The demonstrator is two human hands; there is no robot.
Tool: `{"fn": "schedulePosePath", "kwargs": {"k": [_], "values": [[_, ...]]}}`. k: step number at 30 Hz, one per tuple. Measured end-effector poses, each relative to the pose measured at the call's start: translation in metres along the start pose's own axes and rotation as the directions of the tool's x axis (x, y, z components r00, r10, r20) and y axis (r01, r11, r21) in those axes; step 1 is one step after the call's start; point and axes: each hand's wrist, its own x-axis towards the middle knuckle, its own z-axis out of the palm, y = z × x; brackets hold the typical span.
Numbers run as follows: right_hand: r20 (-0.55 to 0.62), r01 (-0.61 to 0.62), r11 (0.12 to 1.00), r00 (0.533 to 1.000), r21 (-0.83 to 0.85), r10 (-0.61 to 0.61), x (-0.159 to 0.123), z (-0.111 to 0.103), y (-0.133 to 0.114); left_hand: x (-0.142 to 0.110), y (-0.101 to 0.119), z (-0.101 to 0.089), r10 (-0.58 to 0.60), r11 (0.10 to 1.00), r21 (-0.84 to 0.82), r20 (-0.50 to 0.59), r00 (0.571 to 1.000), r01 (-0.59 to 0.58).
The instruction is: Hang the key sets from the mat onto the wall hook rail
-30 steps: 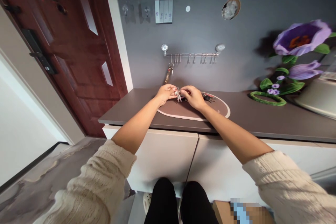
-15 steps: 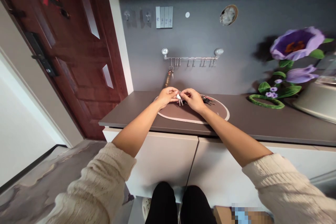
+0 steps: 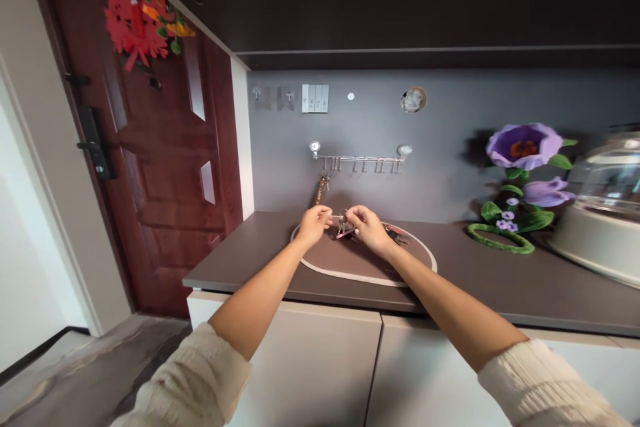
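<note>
My right hand [image 3: 369,228] pinches a metal key ring [image 3: 343,213] between thumb and fingers, just above the oval brown mat. A small bunch of keys [image 3: 342,227] dangles from that ring, with a reddish piece close under it. To the left of the ring is my left hand [image 3: 314,227], its fingers curled together. Whether a small thing is between its fingertips I cannot make out. Behind my left hand, a brown strap keychain with keys [image 3: 321,190] hangs from the left end of the clear hook rail [image 3: 357,159]. More keys [image 3: 399,233] lie on the mat, right of my right hand.
The pale-edged mat [image 3: 365,275] lies on a dark countertop [image 3: 240,260] over white cabinets. A purple artificial flower [image 3: 525,147] and a clear-domed appliance [image 3: 605,213] stand at right. A dark shelf [image 3: 400,13] overhangs the counter. A red-brown door [image 3: 160,213] is at left.
My view has tilted upward, showing more of the shelf. My left fingers have drawn away from the keys, which now hang from the ring in my right hand.
</note>
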Motion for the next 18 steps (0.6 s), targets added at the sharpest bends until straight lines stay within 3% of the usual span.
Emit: {"fn": "schedulePosePath", "kwargs": {"k": [3, 8, 12, 18], "values": [[-0.033, -0.032, 0.999, 0.999, -0.01, 0.032, 0.009, -0.002, -0.003, 0.001, -0.002, -0.004, 0.127, 0.957, 0.266, -0.017, 0.992, -0.118], [-0.07, -0.075, 0.995, 0.994, 0.072, 0.08, 0.036, -0.002, -0.012, -0.001, 0.004, -0.01, 0.251, 0.732, 0.65, 0.022, 0.968, -0.204], [-0.115, -0.105, 0.987, 0.986, 0.123, 0.119, 0.061, 0.0, -0.022, -0.001, 0.004, -0.012, 0.246, 0.637, 0.75, 0.019, 0.969, -0.177], [-0.196, -0.185, 0.967, 0.956, 0.176, 0.218, 0.091, 0.013, -0.029, 0.0, 0.003, -0.013, 0.225, 0.598, 0.794, -0.033, 0.974, -0.111]]}}
